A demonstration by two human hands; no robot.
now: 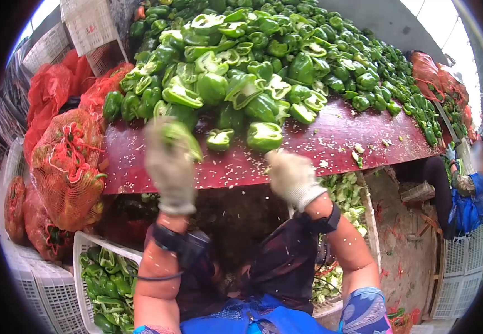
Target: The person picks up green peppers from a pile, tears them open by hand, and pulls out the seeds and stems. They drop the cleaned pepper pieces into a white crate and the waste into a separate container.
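Observation:
My left hand [169, 164], in a pale work glove and smeared by motion, is closed on a green bell pepper [183, 138] just above the table. The pepper is blurred too, and my fingers partly hide it. My right hand [293, 177], also gloved, is curled closed over the table's near edge; whatever it holds is hidden. Just beyond its fingers lies a cut pepper half [264, 136], its pale inside showing. A smaller cut piece [220, 139] sits between my hands. Seeds are scattered over the red tabletop [230, 170].
A large heap of green peppers [319, 67], whole and cut, covers the table's far side. Red net sacks [66, 167] stand at left. A white crate [80, 267] of peppers is by my left arm. Pale scraps [346, 203] lie below right. Another person [469, 195] is at far right.

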